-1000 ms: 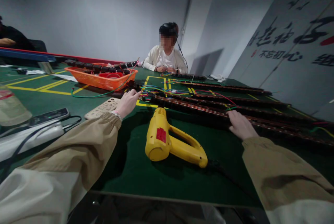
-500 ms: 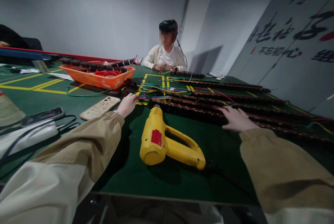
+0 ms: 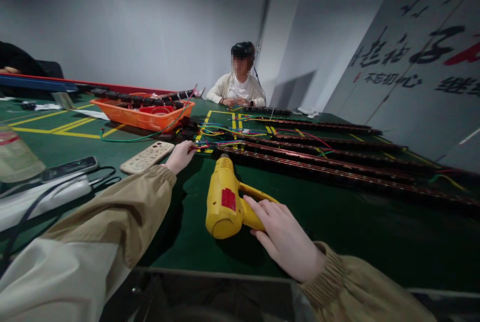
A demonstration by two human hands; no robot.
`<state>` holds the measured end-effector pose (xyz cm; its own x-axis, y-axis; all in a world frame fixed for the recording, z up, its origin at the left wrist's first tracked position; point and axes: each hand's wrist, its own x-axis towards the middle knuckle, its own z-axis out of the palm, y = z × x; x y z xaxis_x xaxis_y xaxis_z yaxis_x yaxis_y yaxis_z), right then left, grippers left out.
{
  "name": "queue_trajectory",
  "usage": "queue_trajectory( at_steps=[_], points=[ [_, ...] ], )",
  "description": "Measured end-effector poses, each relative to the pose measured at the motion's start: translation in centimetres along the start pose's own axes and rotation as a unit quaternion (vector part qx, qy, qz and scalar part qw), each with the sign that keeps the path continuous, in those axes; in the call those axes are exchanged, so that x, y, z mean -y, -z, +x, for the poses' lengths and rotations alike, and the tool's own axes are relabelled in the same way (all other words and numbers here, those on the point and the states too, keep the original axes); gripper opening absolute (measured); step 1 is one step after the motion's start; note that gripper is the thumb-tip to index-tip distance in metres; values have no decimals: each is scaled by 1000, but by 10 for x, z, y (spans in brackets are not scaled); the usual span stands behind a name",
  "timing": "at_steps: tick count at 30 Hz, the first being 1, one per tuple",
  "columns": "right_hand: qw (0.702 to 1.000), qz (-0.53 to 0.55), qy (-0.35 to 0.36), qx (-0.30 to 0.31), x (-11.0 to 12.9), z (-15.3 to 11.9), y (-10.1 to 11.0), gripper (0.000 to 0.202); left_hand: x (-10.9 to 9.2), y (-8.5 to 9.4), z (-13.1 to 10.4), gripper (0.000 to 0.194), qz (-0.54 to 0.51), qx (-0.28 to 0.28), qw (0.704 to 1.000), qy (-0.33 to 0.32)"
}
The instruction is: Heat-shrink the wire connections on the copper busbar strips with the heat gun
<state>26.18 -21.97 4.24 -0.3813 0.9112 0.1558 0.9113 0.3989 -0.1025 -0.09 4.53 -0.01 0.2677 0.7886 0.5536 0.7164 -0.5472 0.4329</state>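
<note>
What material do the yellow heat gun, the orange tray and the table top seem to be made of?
Yellow heat gun, under the right hand: probably hard moulded plastic, smooth, with a slight sheen.
Orange tray: looks like plastic, a uniform bright colour with thin walls.
Table top: a matte green cover, perhaps a mat or felt, with yellow lines; the exact material is unclear.
</note>
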Motion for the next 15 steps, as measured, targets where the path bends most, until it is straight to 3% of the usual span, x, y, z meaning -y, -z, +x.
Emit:
queue_trajectory(
  at_steps=[8,12,15],
  points=[
    [997,60,34,25,-25,-16,18,59,-8,10,-11,19,12,20,1000,-19],
    [994,85,14,74,-42,-31,25,60,-15,19,-20,21,5,47,998,-48],
    [994,82,-12,77,-49,-44,28,61,-20,21,-24,21,-7,61,996,-69]
  ],
)
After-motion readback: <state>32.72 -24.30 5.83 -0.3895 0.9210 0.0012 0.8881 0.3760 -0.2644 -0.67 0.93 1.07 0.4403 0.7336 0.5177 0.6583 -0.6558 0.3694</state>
